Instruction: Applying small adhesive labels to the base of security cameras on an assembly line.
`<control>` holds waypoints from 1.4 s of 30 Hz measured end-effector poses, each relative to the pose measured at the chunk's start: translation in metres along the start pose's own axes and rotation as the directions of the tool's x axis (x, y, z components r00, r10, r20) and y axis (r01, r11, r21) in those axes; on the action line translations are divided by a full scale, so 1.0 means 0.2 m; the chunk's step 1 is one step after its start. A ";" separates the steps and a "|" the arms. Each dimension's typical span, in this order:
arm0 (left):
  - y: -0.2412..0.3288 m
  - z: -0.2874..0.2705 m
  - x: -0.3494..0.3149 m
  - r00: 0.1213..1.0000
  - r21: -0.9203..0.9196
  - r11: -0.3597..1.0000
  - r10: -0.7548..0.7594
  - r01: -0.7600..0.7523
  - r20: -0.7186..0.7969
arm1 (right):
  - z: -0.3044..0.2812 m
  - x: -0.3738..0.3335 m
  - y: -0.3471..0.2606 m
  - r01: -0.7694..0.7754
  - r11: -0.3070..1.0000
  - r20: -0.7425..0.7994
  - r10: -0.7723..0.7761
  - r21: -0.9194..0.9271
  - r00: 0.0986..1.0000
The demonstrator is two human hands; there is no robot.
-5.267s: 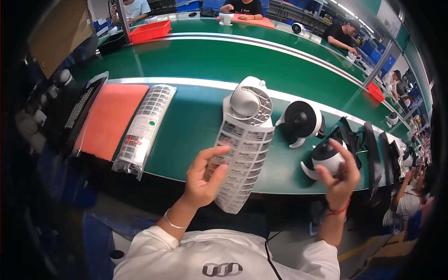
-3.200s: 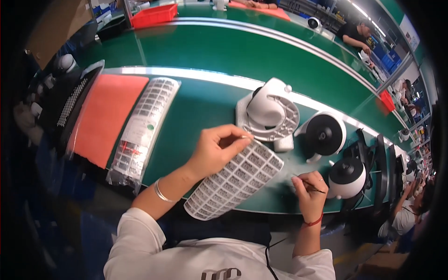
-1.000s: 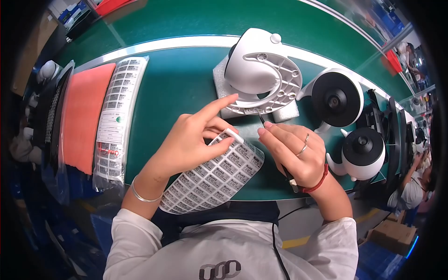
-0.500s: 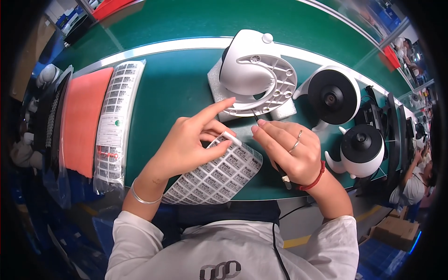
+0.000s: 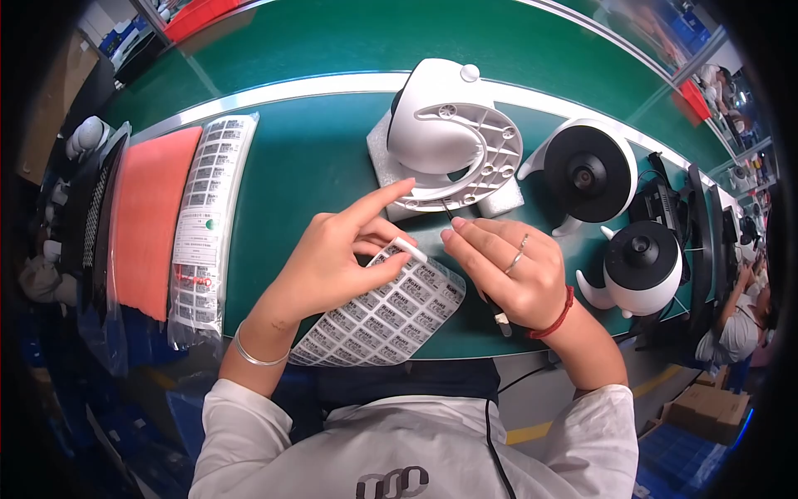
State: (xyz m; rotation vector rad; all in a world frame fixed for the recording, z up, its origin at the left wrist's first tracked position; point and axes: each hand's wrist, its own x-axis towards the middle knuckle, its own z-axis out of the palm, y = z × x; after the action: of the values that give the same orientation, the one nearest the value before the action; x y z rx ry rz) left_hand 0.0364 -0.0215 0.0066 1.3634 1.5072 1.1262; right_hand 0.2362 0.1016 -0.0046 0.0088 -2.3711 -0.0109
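Note:
My left hand (image 5: 320, 262) pinches a curled sheet of printed labels (image 5: 391, 320) between thumb and bent fingers. Its index finger stretches out to the near left rim of a white plastic housing (image 5: 436, 137). That housing lies with its ribbed underside showing, propped on white foam (image 5: 382, 158). In my right hand (image 5: 511, 266) is a slim dark tool (image 5: 501, 320) with a pale band near its rear end, held like a pen. The tool's thin tip reaches the housing's near edge. Whether a label is on the tip is too small to tell.
Two white devices with round black faces, a larger one (image 5: 590, 175) and a smaller one (image 5: 642, 258), stand at the right beside black adapters (image 5: 661, 204). Bagged label sheets (image 5: 212, 191) and an orange-pink pack (image 5: 154, 224) lie left. A green belt (image 5: 332, 41) runs beyond the metal edge.
The whole view has shifted slightly. My right hand and its tool sit a little farther left; both hands keep the same grip, and the housing stays on the foam.

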 end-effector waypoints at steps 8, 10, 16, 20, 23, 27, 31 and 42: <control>-0.01 0.00 0.00 1.000 0.026 1.000 0.016 -0.016 -0.008 | 0.03 -0.02 -0.03 -0.215 0.963 -0.092 0.231 0.161 0.969; 0.00 0.00 0.00 1.000 0.037 0.999 0.009 -0.009 -0.007 | 0.04 -0.02 -0.05 -0.366 0.892 -0.126 0.408 0.266 0.904; 0.00 0.00 0.00 1.000 0.024 0.999 0.029 -0.029 -0.008 | 0.13 -0.07 -0.13 -0.575 0.672 -0.207 0.715 0.466 0.668; -0.01 0.00 0.00 1.000 0.049 0.999 0.019 -0.018 -0.007 | 0.14 -0.04 -0.19 -0.642 0.483 -0.158 0.854 0.596 0.497; -0.01 0.01 0.00 0.999 0.015 0.999 0.028 -0.029 0.014 | 0.18 -0.07 -0.18 -0.603 0.640 -0.261 0.758 0.477 0.598; -0.01 0.01 -0.01 0.999 0.057 0.998 0.031 -0.032 0.014 | 0.18 -0.05 -0.19 -0.570 0.735 -0.296 0.674 0.369 0.677; -0.01 0.01 -0.01 0.998 0.088 0.995 0.056 -0.057 0.013 | 0.25 -0.04 -0.25 -0.619 0.231 -0.090 0.964 0.751 0.251; -0.03 0.00 -0.01 0.993 0.157 0.981 0.115 -0.114 -0.001 | 0.20 -0.05 -0.30 -0.555 0.207 -0.111 0.973 0.805 0.202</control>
State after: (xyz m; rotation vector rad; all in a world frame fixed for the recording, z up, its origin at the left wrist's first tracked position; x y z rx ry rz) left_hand 0.0357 -0.0230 0.0004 1.5710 1.5685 1.1049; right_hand 0.2164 0.0426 -0.0410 -0.8865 -1.2568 1.1727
